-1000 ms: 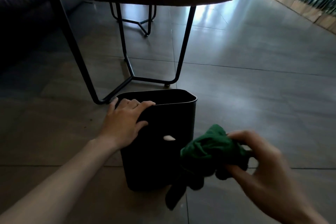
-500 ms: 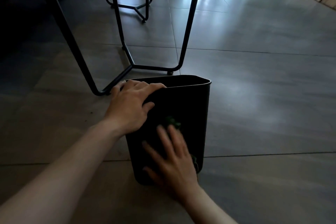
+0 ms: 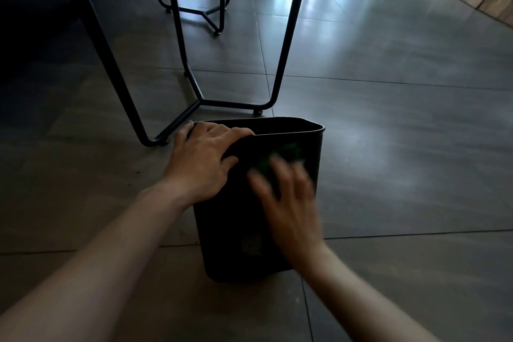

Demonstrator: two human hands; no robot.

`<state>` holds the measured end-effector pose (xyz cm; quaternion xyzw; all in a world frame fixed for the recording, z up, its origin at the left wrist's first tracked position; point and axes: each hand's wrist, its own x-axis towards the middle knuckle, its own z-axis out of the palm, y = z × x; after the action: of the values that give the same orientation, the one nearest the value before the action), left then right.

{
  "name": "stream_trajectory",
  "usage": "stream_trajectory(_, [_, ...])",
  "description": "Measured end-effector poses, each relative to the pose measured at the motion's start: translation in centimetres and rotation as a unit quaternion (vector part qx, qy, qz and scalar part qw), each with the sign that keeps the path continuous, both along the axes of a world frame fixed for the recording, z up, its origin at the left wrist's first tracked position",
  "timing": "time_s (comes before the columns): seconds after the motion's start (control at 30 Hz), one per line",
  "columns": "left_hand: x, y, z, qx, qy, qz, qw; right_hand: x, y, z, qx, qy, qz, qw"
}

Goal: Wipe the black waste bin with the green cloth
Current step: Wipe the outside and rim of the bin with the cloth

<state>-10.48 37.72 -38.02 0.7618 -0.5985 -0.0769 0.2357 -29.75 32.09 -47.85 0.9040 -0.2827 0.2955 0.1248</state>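
A person crouched over a dark tiled floor [image 3: 388, 147] wipes a black plastic waste bin [image 3: 230, 230], rectangular with rounded corners, which stands upright between the two forearms. The left hand [image 3: 200, 161] is clamped over the bin's near-left top corner, fingers curled over the rim and thumb pressed against the outer wall, holding the bin steady. The right hand [image 3: 288, 203], blurred by motion, lies flat with fingers spread against the wall that faces the camera, pressing a crumpled green cloth [image 3: 280, 158] against the plastic; only a dim patch of the cloth shows beyond the fingertips, just below the rim and just to the right of the left thumb. How much of the cloth sits under the palm cannot be made out.

Beyond the left hand, the black metal legs of a table [image 3: 288, 36] meet the floor close behind the bin, and a second wire frame [image 3: 205, 8] stands farther off.

The job appears to be in its early to middle stretch: the upper part of the near wall is under the cloth now, while a faint pale smudge [image 3: 252, 247] lower on that wall, below the right palm, looks untouched. The side walls, the far wall, the rim and the inside show no sign of contact in this view, and would likely remain to be done.
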Motion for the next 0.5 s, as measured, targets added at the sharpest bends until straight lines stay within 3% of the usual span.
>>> stream_trajectory(0.1, [0.2, 0.0, -0.1, 0.004, -0.005, 0.011, 1.0, -3.8, 5.1, -6.2, -0.046, 0.206, 0.134, 0.968])
stream_trajectory(0.17, [0.0, -0.1, -0.3, -0.001, -0.013, 0.014, 1.0, -5.9, 5.8, -7.5, -0.03, 0.239, 0.153, 0.958])
stream_trajectory(0.3, [0.4, -0.1, -0.5, 0.0, -0.017, 0.032, 0.999, -3.3, 2.0, -2.9, 0.026, 0.077, 0.021, 0.996])
stream_trajectory(0.4, [0.5, 0.0, -0.4, 0.002, -0.01, 0.037, 0.999, 0.8, -1.7, 2.5, 0.059, -0.056, -0.07, 0.994])
stream_trajectory(0.5, [0.5, 0.1, -0.6, -0.004, -0.021, 0.028, 0.999, 2.4, -1.5, 2.8, 0.057, -0.095, -0.096, 0.989])
